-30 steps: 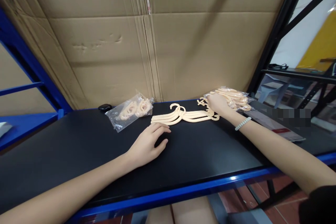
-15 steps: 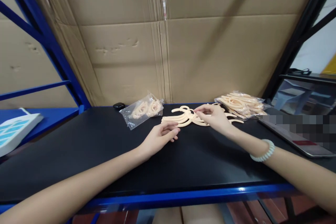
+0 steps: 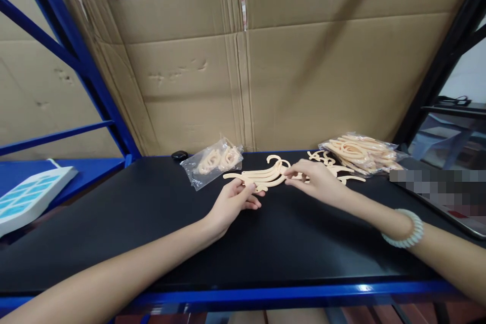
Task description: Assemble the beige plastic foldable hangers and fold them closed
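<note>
Pale peach hangers (image 3: 266, 177) curve slenderly; the left hand (image 3: 229, 206) pinches an arched piece (image 3: 231, 176); the right hand (image 3: 318, 180) half-curls, its hold unclear.

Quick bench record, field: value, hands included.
left hand: holding a pale piece
right hand: at right end of pale stack; grip unclear
left bag: clear, pale curved contents
right bag: clear, pale contents, beyond right hand
black item: left of left bag
bracelet: right wrist
</note>
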A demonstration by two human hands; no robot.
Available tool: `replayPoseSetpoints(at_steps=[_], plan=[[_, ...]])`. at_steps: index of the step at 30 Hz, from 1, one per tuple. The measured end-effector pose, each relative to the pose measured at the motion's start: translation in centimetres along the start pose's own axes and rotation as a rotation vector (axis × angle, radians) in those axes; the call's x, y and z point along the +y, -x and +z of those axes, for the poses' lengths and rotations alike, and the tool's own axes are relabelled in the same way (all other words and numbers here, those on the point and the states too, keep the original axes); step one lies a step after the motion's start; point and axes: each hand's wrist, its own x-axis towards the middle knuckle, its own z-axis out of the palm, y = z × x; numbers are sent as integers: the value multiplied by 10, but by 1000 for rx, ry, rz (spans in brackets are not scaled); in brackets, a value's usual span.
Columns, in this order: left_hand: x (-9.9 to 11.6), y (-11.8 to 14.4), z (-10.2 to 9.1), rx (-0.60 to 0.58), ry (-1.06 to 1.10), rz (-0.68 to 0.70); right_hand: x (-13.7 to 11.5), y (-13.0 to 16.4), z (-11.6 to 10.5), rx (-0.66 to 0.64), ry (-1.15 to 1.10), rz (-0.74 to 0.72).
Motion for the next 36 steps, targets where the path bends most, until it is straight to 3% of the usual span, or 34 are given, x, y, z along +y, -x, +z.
replayPoseSetpoints(at_steps=[3, 6, 10, 16, 23, 31, 36], plan=[[1, -2, -5, 73, 28, -32, 26, -2, -11, -97, 269, 29], [1, -3, -8, 98, 45, -30, 42, -4, -7, -151, 269, 92], [3, -6, -12, 110, 49, 0, 50, -10, 8, -93, 255, 120], [8, -12, -23, 188, 78, 51, 49, -14, 11, -19, 203, 152], [6, -16, -27, 166, 143, 66, 41, -2, -10, -55, 47, 187], [3, -16, -25, 152, 165, 25, 37, -1, -1, -137, 99, 154], [4, -15, -25, 184, 156, 32, 32, 0, -7, -55, -107, 133]])
